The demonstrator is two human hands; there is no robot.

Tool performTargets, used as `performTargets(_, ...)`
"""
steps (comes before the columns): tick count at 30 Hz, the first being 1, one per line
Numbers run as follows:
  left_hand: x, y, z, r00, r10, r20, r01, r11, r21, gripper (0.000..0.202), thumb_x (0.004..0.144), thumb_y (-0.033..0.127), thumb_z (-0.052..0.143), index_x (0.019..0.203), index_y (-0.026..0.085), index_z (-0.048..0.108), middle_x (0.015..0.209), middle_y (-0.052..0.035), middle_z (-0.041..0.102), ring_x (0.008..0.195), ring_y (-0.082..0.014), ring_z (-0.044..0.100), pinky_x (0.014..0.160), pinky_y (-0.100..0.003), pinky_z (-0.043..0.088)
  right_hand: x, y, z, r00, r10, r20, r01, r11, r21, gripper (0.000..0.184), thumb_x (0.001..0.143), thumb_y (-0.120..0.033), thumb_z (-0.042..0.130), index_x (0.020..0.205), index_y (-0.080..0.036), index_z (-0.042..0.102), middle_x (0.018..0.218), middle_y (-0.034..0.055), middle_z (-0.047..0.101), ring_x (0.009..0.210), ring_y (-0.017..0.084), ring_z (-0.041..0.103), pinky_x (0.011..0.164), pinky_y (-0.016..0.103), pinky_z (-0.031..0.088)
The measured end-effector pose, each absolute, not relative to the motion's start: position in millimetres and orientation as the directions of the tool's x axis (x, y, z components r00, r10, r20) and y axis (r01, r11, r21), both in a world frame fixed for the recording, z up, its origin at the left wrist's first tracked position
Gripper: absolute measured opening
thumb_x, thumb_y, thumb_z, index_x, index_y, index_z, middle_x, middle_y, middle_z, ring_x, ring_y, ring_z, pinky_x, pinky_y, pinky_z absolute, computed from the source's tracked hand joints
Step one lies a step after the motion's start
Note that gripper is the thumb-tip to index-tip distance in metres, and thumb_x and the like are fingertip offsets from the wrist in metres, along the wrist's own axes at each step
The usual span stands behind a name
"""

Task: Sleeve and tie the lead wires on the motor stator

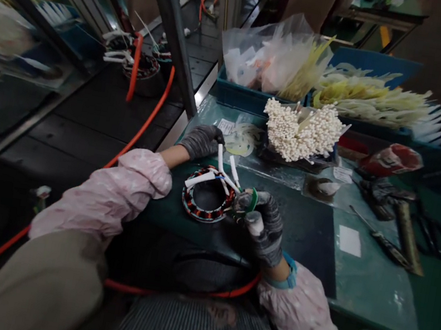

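Observation:
A stator ring (191, 209) with orange-brown windings lies on the dark mat, and several white insulating sleeves (200, 179) stick out from its leads. My left hand (202, 142), in a grey striped glove, is closed at the ring's far side, fingertips pinching the top of an upright white sleeve (220, 158). To the right of the ring, my right hand (265, 226), gloved too, has its fingers curled in a pinch close to the leads. A green band (254, 200) shows at its fingertips; what the fingers hold there is hidden.
Behind the ring stands a bundle of thin white tubes (302, 131). Blue bins (240, 96) with bags and yellowish sleeves line the back. A screwdriver (388, 245), scissors (437, 232) and a red container (394, 160) lie right. Left, beyond a metal post (176, 28), another stator (145, 71) sits by an orange-red hose (140, 137).

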State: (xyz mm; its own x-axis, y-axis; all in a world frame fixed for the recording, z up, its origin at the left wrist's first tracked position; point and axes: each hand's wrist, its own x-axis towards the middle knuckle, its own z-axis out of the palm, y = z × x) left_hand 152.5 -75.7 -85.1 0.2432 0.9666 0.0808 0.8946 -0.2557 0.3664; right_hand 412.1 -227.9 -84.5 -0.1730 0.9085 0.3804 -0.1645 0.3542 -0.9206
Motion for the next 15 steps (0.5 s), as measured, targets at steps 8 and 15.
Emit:
performTargets(8, 124.9, -167.5, -27.2, 0.048, 0.955, 0.292, 0.818, -0.205, 0.537, 0.041, 0.106, 0.028, 0.065, 0.143, 0.013, 0.06, 0.11, -0.0033, 0.081, 0.091, -0.0166, 0.078, 0.081, -0.029, 0.066, 418.3, -228.2, -88.7, -0.081, 0.92, 0.383, -0.086, 0.377, -0.922, 0.029, 0.108, -0.06, 0.066, 0.108, -0.032, 0.069, 0.091, -0.0004, 0.076, 0.082, 0.022, 0.074, 0.077, 0.041, 0.065)
performTargets(15, 163.4, -272.5, -20.7, 0.501, 0.742, 0.445, 0.704, -0.649, 0.29, 0.031, 0.107, 0.013, 0.05, 0.122, 0.022, 0.075, 0.101, -0.0065, 0.082, 0.092, -0.0239, 0.076, 0.081, -0.04, 0.06, 417.6, -226.7, -86.7, -0.03, 0.936, 0.351, -0.143, 0.343, -0.928, 0.026, 0.113, -0.054, 0.058, 0.115, -0.032, 0.071, 0.091, 0.0003, 0.072, 0.079, 0.022, 0.07, 0.075, 0.041, 0.062)
